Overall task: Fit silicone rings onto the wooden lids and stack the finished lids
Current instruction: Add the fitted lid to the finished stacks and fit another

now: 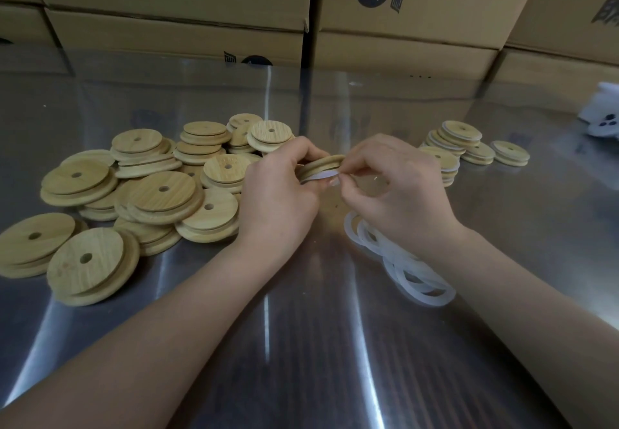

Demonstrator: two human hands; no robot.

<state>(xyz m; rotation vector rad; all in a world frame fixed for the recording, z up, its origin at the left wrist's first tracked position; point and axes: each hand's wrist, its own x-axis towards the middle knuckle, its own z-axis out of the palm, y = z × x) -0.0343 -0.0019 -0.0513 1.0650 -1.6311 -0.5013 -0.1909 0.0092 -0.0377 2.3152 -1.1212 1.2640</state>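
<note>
Two bare hands meet over the middle of a shiny metal table (301,345). We see the left hand (278,191) curled around the edge of a wooden lid (321,164), which is held tilted and nearly edge-on to us. The right hand (398,191) pinches a white silicone ring (320,175) against the lid's lower rim. Just below the right wrist lies a tangle of loose rings (402,261), partly hidden by that forearm. To the left spreads a heap of bare lids (144,194), each with a small centre hole; the left hand covers the heap's near right edge. Behind the right hand stand short stacks of finished lids (459,142) with white bands showing, the nearest stack partly blocked by the knuckles. Printed cardboard boxes (402,10) wall the far side. We cannot identify a blurred white object (603,117) at the right edge.
</note>
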